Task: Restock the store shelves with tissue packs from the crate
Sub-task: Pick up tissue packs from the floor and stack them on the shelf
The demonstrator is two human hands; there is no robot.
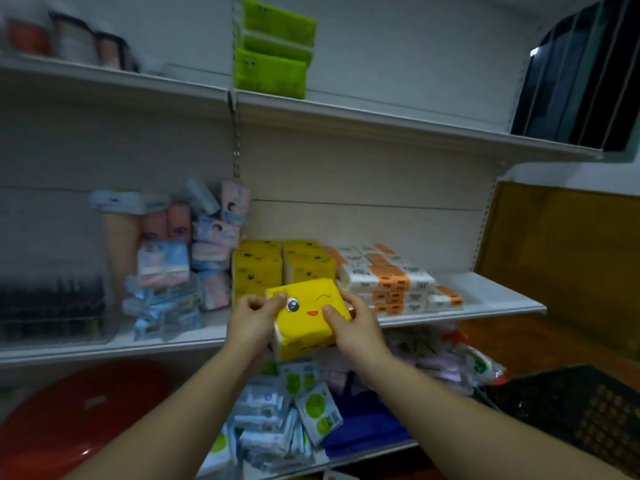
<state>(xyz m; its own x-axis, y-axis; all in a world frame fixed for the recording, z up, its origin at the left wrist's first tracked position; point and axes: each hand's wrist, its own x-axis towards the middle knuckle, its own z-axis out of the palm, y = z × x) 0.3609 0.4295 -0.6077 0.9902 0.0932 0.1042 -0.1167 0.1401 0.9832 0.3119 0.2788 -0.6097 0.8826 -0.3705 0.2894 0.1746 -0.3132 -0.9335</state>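
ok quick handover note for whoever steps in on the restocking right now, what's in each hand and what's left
Left hand and right hand: both in a grip on one yellow tissue pack, held in front of the middle shelf.
Done: yellow stack already on that shelf, beside the orange-and-white packs.
Left: set this pack with the yellow stack, then fetch more from the black crate at lower right; its contents are not visible.

Tissue pack (308,315) sits between both hands, before the middle shelf (485,306). Stacked packs (280,268) behind it. Crate (581,414) far right, below.
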